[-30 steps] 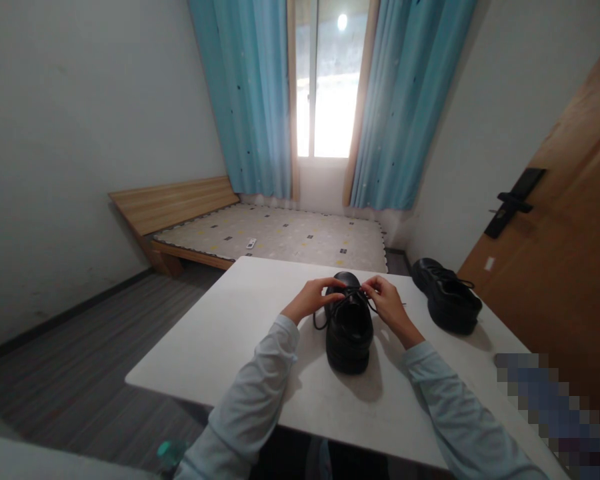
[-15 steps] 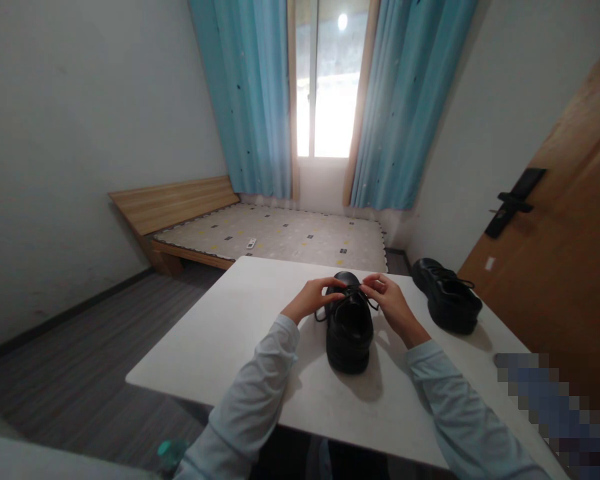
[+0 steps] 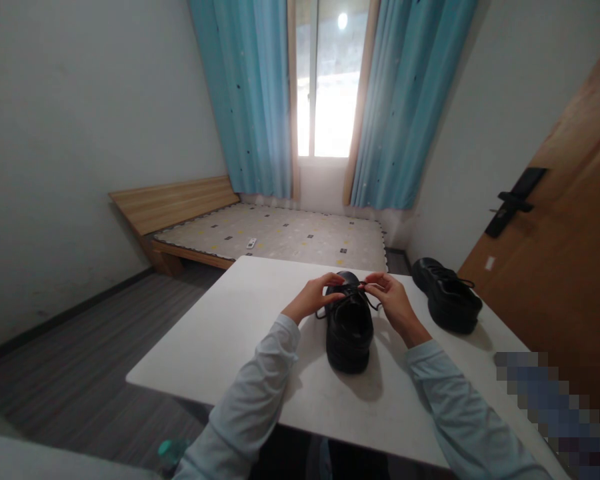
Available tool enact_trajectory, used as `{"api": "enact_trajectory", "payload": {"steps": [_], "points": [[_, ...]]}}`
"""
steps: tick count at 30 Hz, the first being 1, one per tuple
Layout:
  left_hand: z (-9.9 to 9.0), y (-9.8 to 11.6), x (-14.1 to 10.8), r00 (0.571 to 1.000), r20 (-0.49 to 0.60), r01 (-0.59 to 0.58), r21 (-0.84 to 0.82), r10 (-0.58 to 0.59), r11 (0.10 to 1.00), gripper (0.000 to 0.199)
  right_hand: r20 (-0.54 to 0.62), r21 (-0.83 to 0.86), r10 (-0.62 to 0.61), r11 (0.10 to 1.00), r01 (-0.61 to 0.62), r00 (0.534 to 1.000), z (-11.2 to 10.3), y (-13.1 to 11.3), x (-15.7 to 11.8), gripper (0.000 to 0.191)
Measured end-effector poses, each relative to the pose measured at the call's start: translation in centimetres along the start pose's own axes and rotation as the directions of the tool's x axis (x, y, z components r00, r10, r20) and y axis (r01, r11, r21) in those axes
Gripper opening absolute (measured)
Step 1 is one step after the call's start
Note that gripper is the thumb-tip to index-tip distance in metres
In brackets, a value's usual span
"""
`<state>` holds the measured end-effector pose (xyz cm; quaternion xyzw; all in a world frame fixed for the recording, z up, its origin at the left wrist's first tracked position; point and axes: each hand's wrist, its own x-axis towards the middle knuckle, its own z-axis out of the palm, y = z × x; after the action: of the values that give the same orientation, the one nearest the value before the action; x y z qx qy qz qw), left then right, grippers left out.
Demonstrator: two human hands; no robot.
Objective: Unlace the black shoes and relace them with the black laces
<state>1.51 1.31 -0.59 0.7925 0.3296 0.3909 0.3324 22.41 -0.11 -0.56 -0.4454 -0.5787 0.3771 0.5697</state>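
Observation:
A black lace-up shoe rests on the white table, its toe pointing away from me. At its left side is my left hand, thumb and fingers on the shoe near the laces. My right hand is at the right of the lacing, its thumb and fingertips pinched on the black shoelace. A lace loop hangs out under my left hand. The other black shoe stands on the table's right side, untouched.
Beyond the table is a bed with a small white object on it. A brown door is at the right. A bottle with a green cap stands low at the left front. Pixelation covers the lower right.
My right hand's fingers have shifted very slightly at the lace. My left hand's fingers have moved a little on the shoe. Both shoes are where they were.

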Motion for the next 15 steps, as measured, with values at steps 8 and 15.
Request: {"api": "enact_trajectory", "payload": {"steps": [8,15], "points": [[0.01,-0.46,0.0,1.0,0.022,-0.005,-0.031,0.006,1.0,0.043,0.026,-0.125,-0.083,0.988,0.085,0.996,-0.12,-0.08,0.07,0.019],[0.1,-0.72,0.13,1.0,0.018,-0.016,-0.015,0.016,1.0,0.04,0.071,-0.319,-0.188,0.926,0.201,0.98,-0.27,-0.86,-0.17,0.013]]}}
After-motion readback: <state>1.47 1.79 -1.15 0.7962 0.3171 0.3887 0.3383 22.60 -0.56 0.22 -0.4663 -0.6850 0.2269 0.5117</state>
